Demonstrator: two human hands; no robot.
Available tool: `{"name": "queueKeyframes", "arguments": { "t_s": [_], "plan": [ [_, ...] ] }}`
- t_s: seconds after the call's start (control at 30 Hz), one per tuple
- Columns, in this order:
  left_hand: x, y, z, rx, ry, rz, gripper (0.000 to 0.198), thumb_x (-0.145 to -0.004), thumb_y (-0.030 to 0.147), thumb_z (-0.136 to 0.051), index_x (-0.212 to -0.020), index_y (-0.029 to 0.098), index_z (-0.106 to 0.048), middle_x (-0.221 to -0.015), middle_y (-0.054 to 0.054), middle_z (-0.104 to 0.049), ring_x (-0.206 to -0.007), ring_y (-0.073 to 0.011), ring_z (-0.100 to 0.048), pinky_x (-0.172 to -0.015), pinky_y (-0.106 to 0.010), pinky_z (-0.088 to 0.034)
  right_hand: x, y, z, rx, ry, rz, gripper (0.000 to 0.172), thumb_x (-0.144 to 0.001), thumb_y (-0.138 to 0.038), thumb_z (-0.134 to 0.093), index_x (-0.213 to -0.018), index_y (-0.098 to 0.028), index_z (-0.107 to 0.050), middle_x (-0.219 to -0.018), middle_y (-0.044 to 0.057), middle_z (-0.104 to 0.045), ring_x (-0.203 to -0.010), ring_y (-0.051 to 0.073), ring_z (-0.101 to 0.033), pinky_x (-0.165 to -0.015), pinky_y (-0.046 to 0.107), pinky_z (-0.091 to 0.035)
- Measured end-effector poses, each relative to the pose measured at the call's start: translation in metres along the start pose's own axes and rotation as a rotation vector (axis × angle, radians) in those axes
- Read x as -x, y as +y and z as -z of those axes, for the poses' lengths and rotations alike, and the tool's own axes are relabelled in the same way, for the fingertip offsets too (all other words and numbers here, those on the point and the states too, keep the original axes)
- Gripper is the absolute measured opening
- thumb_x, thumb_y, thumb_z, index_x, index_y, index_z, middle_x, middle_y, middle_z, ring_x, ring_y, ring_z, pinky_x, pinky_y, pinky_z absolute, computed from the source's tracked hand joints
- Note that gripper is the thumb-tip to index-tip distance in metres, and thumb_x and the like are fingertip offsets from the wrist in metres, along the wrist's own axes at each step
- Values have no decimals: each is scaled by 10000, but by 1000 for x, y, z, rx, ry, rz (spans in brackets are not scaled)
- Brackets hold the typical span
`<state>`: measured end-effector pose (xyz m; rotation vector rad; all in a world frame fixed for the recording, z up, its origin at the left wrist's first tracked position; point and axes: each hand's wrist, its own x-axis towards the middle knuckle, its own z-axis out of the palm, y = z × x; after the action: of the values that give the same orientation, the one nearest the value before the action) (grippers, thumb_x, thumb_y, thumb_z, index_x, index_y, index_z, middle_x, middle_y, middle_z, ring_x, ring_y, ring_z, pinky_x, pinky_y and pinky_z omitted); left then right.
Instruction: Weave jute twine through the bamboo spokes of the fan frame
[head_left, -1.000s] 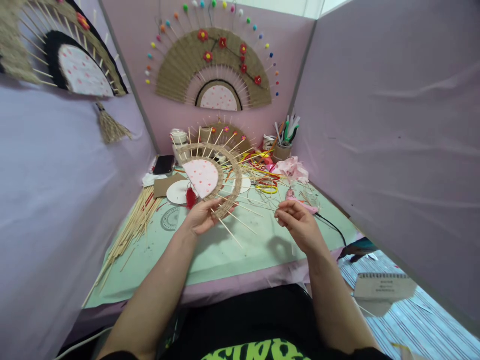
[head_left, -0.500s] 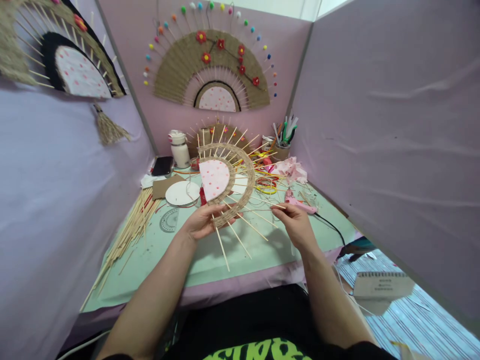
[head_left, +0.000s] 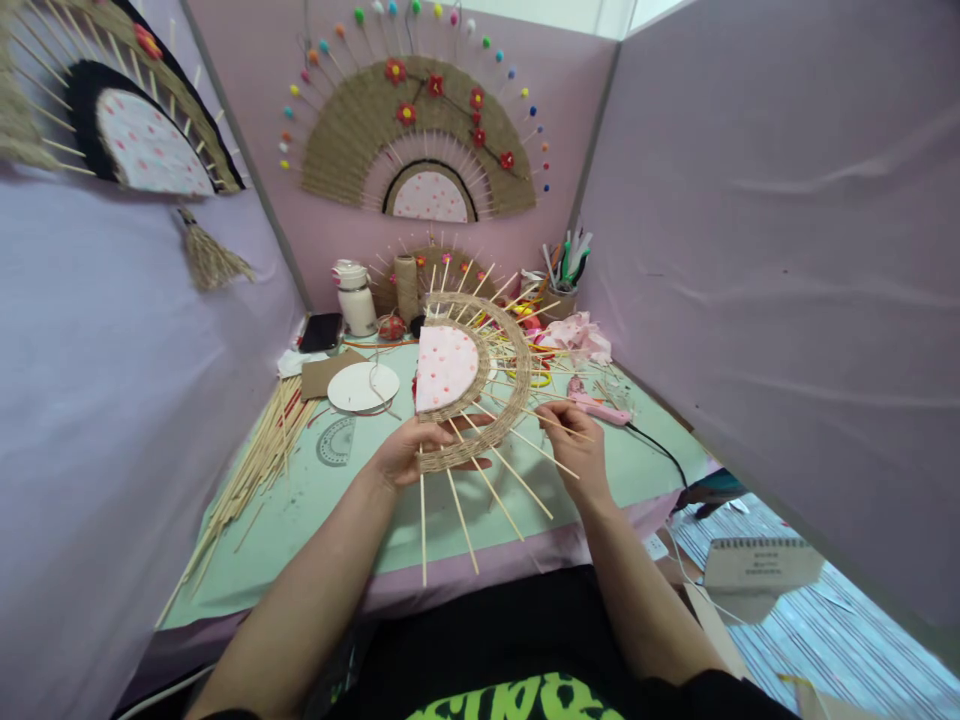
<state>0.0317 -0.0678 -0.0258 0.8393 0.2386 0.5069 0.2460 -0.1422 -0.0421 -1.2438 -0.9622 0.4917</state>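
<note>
A half-round fan frame of thin bamboo sticks is held up over the table, its flat side to the left. At its middle is a white half-circle with pink dots (head_left: 448, 368), edged in jute; farther out a woven jute band (head_left: 519, 385) crosses the sticks. My left hand (head_left: 409, 450) grips the fan's lower part, the fingers behind it and the thumb in front. My right hand (head_left: 576, 445) is closed in a pinch beside the lower right sticks. A thin jute strand seems to be in its fingertips, though it hardly shows.
On the table are a white oval (head_left: 364, 387), loose bamboo sticks (head_left: 251, 480), a protractor (head_left: 335, 442), a jute spool (head_left: 406, 288), a white bottle (head_left: 355, 300), a phone (head_left: 321, 332) and a pink glue gun (head_left: 600, 409) with a black cable. Finished fans (head_left: 337, 140) hang on the walls.
The fan has shifted right and slightly down and turned a little clockwise, so its flat side is more upright. The jute spool behind has come into fuller view. My right hand remains near the sticks.
</note>
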Motion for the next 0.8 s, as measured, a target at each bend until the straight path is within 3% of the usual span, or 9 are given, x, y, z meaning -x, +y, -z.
{"name": "queueKeyframes", "arguments": {
  "t_s": [0.2, 0.37, 0.63, 0.8],
  "plan": [
    [4, 3, -7, -19, -16, 26, 593, -660, 55, -516, -1232, 187, -602, -1316, -121, -569, -1131, -385, -563, -857, -509, -514, 5, -3, -5, -35, -25, -18, 125, -729, -323, -683, -679, -211, -660, -625, -5, -561, -607, 144, -483, -593, 272, -398],
    [6, 4, -10, -22, -69, -14, 650, -647, 70, -516, -1290, 157, -546, -1356, -150, -524, -1094, -368, -592, -841, -468, -524, 6, -5, -2, -39, -56, -32, 113, -721, -297, -686, -655, -211, -651, -596, -14, -559, -592, 137, -489, -597, 275, -405],
    [7, 11, 2, 16, 63, -109, 775, -658, 41, -476, -1418, 168, -389, -1285, -136, -589, -1093, -304, -606, -889, -396, -510, -5, -6, 24, -252, -147, -124, 201, -686, -313, -734, -839, -224, -640, -602, -32, -535, -547, 113, -462, -537, 260, -377],
    [8, 14, 4, 13, 78, -124, 800, -645, 34, -474, -1428, 163, -373, -1266, -128, -604, -1097, -299, -605, -895, -378, -513, -9, -10, 38, -416, -187, -158, 227, -663, -266, -741, -860, -243, -631, -681, -18, -575, -582, 116, -493, -601, 284, -426]
  ]
}}
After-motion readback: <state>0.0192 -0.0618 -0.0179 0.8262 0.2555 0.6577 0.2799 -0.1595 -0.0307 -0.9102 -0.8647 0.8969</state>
